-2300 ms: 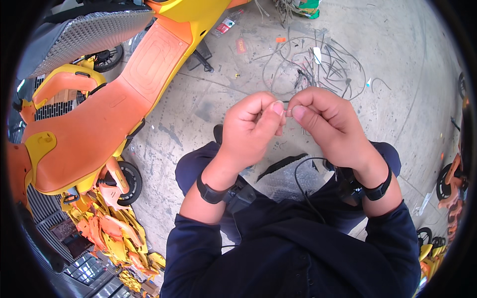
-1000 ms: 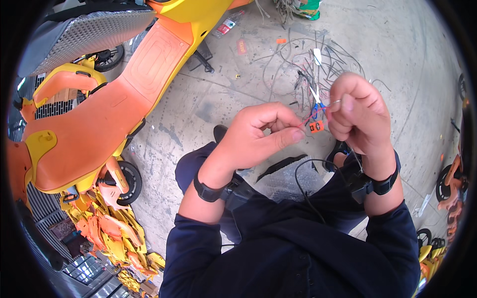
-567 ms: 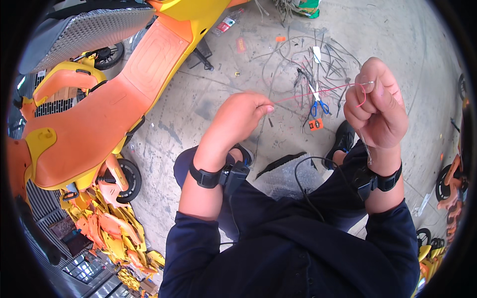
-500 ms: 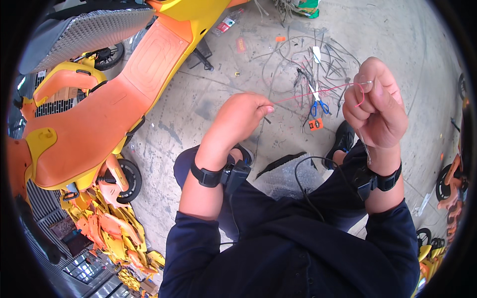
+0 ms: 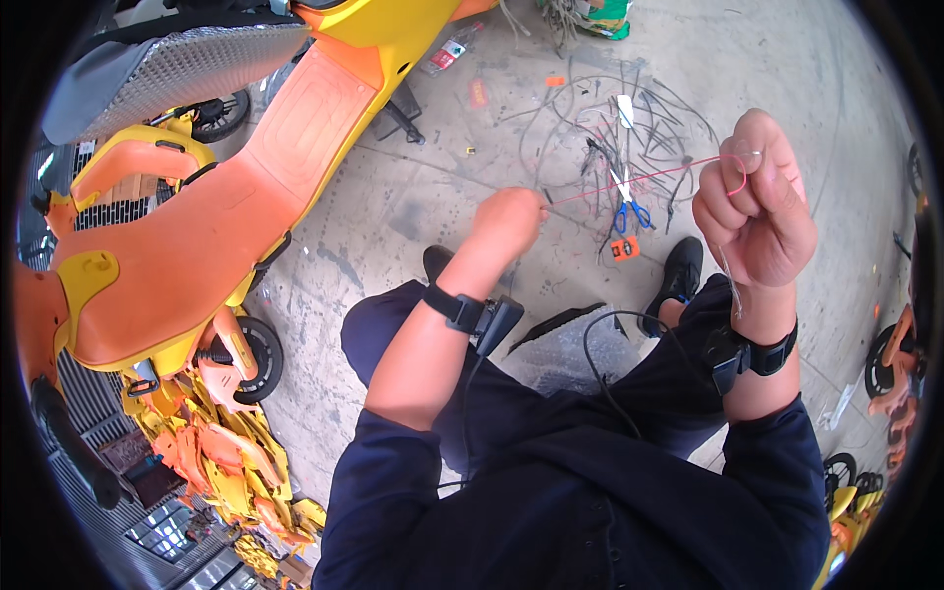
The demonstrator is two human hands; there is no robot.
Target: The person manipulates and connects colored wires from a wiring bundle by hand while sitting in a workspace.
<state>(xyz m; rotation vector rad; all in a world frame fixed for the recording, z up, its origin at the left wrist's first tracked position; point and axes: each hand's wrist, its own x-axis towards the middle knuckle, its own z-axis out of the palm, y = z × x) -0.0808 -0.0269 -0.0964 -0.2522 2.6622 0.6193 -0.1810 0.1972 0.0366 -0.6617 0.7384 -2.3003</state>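
The right hand (image 5: 755, 206) is raised and curled into a loose fist, thumb pressed against the bent forefinger, pinching one end of a thin red wire (image 5: 639, 180) that loops over the top of the knuckles. From there the red wire runs taut and slightly downward to the left hand (image 5: 508, 218), which is stretched out lower and further forward, its fingers closed together around the wire's other end; from this angle the fingertips themselves are hidden behind the back of the hand. Both wrists carry a black strap, the left one (image 5: 455, 305) with a small black box clipped to it and a dark cable (image 5: 610, 364) trailing back over the navy trousers. On the concrete floor (image 5: 413, 197) beyond the stretched wire, between the two hands, lies a tangle of dark wire offcuts (image 5: 629, 118), with blue-handled scissors (image 5: 625, 206) just below the wire and a small orange tool (image 5: 623, 249) next to them. A black shoe (image 5: 680, 275) rests just below the right hand, near the orange tool. Well off to the left of the left hand stands an orange and yellow ride-on toy car body (image 5: 197, 226), with a heap of yellow and orange plastic parts (image 5: 226, 462) beneath it.
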